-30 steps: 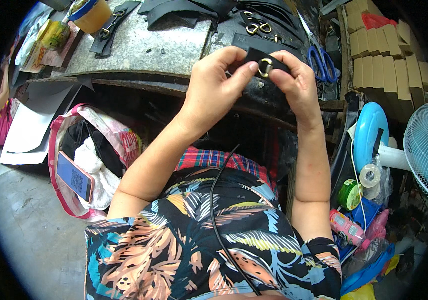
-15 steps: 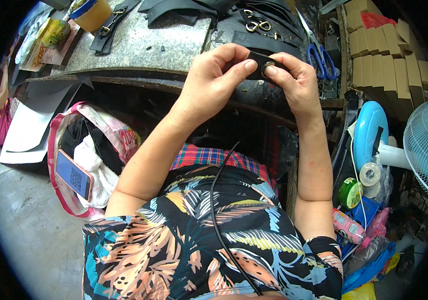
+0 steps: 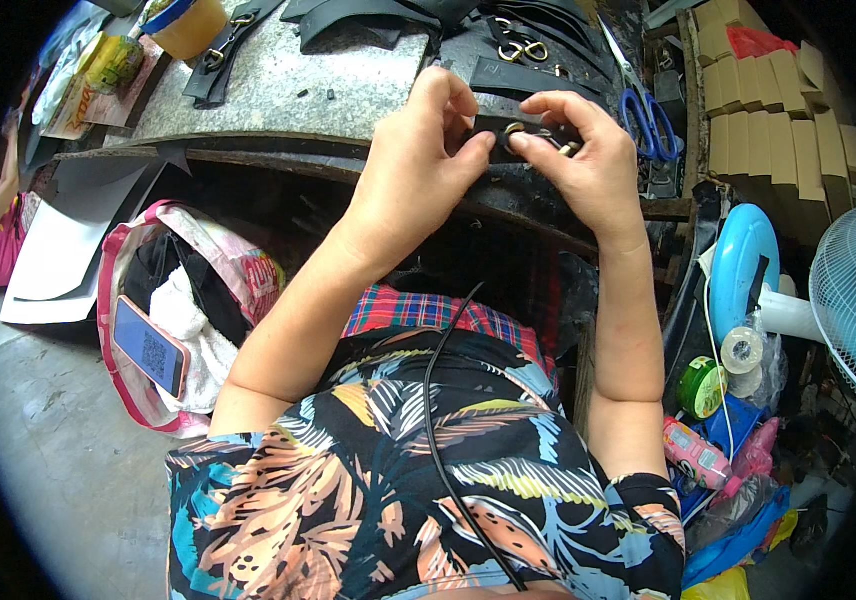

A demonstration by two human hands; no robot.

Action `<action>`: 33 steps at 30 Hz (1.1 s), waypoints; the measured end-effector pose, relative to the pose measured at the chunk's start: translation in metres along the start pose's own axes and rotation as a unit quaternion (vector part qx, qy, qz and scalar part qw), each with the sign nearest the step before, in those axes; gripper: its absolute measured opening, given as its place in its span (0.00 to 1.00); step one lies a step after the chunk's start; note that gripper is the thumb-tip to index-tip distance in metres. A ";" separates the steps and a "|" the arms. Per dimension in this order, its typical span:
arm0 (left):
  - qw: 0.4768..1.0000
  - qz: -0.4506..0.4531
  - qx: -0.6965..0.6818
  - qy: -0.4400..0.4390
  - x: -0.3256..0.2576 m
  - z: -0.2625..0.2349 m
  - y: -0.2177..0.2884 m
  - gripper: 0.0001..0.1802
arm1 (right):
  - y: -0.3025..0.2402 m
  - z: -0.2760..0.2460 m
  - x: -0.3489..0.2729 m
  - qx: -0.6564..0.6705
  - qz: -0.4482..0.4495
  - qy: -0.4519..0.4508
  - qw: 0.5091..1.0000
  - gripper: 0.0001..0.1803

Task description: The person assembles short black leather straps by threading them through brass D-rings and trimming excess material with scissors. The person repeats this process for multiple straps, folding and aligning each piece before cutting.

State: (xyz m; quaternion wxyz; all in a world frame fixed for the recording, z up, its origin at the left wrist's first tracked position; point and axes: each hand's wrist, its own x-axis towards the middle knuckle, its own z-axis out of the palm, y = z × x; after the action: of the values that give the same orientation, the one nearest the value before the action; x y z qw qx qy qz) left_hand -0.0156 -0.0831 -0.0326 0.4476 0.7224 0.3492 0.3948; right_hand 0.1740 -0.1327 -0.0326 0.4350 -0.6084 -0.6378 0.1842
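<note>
Between my hands, just above the near edge of the bench, is a black strap [image 3: 493, 124] with brass-coloured metal fittings. My left hand [image 3: 410, 170] pinches its left end between thumb and curled fingers. With the thumb on a round fitting, my right hand [image 3: 593, 165] grips the other part; a second metal piece [image 3: 570, 149] shows below its fingers. The fingers hide much of the strap. Beyond my hands lie more black straps [image 3: 518, 78], some with metal hooks and rings [image 3: 523, 52]. Blue-handled scissors [image 3: 648, 125] are right of my right hand.
The grey bench slab [image 3: 278, 95] holds a tub [image 3: 186, 28] and black offcuts [image 3: 368, 25]. Brown cardboard boxes [image 3: 778, 130] are stacked at right, above a fan [image 3: 843, 290]. At left an open bag [image 3: 123, 380] carries a phone [image 3: 150, 345]. A cable [image 3: 431, 400] crosses my shirt.
My right fingers have lifted and spread, and the strap has turned so more metal shows. My left hand has shifted slightly up, its fingers rising above the strap.
</note>
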 end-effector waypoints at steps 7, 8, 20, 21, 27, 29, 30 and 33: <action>0.943 0.127 0.306 0.039 -0.014 -0.014 0.004 0.11 | -0.012 -0.010 0.001 -0.191 -0.183 0.068 0.962 0.15; 0.923 0.152 0.351 0.041 -0.014 -0.017 0.005 0.10 | -0.013 -0.009 0.000 -0.190 -0.184 0.048 0.963 0.15; 0.905 0.171 0.390 -0.005 -0.014 -0.026 -0.007 0.14 | -0.017 0.019 -0.001 -0.211 -0.206 -0.035 0.955 0.14; 0.906 0.173 0.386 -0.004 -0.015 -0.026 -0.007 0.15 | -0.018 0.018 -0.001 -0.213 -0.211 -0.030 0.954 0.14; 0.910 0.174 0.377 -0.006 -0.015 -0.027 -0.008 0.16 | -0.016 0.020 0.003 -0.153 -0.162 -0.052 0.973 0.12; 0.912 0.171 0.374 -0.006 -0.016 -0.027 -0.008 0.16 | -0.016 0.022 0.003 -0.155 -0.161 -0.047 0.974 0.12; 0.912 0.169 0.372 -0.006 -0.016 -0.027 -0.008 0.16 | -0.016 0.022 0.003 -0.155 -0.159 -0.044 0.974 0.12; 0.916 0.165 0.366 0.003 -0.017 -0.026 -0.008 0.15 | -0.018 0.022 0.002 -0.172 -0.164 -0.053 0.970 0.12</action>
State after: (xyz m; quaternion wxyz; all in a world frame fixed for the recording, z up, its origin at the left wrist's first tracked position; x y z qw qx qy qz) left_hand -0.0469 -0.0853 -0.0368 0.0792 0.8818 0.3464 0.3103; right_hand 0.1462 -0.1284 -0.0301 0.3141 -0.5507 -0.7728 0.0299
